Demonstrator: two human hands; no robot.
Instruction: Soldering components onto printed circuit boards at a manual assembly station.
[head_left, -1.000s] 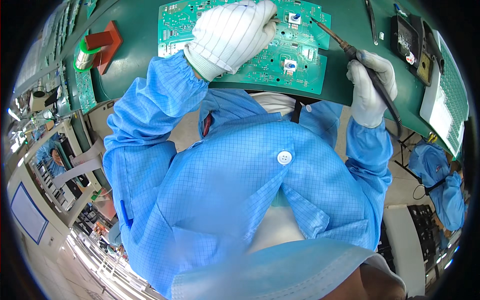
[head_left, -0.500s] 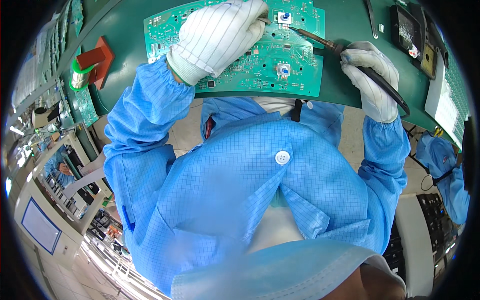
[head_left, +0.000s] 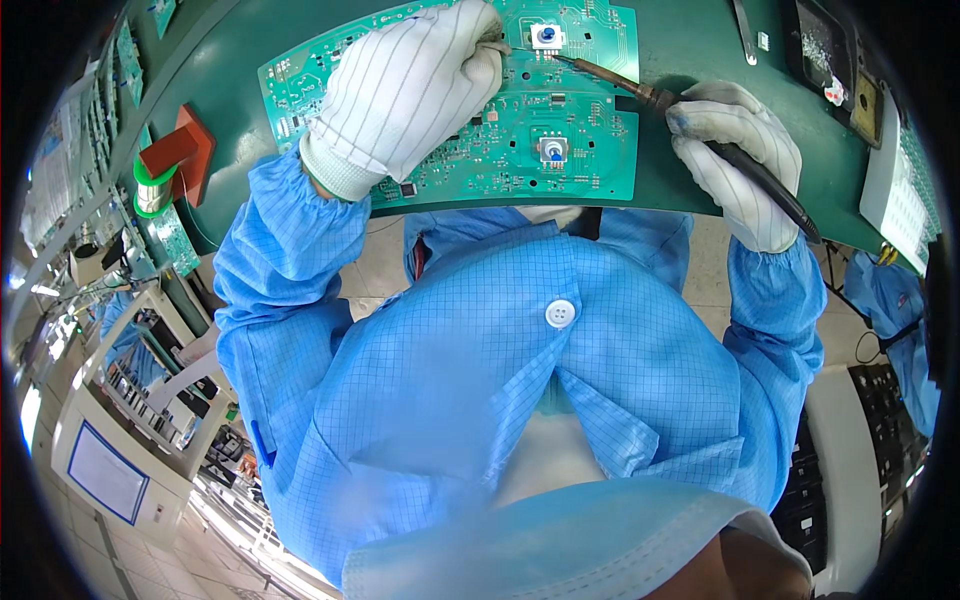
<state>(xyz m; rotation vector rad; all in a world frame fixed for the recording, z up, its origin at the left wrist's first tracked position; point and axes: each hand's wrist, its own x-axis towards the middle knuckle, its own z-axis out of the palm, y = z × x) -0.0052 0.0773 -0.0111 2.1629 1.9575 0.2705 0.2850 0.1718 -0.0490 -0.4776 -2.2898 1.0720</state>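
Note:
A green circuit board [head_left: 560, 150] lies on the dark green bench in front of me. My left hand [head_left: 410, 90], in a white striped glove, rests on the board's upper left and pinches a thin solder wire [head_left: 515, 47] that points to the right. My right hand [head_left: 735, 155], also gloved, grips a black-handled soldering iron [head_left: 650, 95]; its tip reaches left to the board near a blue knob part [head_left: 546, 35], close to the wire's end. A second knob part [head_left: 551, 150] sits lower on the board.
A red block [head_left: 185, 150] with a solder spool [head_left: 150, 190] stands at the bench's left. More green boards [head_left: 175, 240] are stacked at the left edge. A black tray [head_left: 835, 50] and a white board [head_left: 900, 190] lie at the right. Tweezers [head_left: 745, 20] rest at the top.
The view shifted so board and hands sit lower and more central. The iron tip has moved left toward the blue knob part and the wire end.

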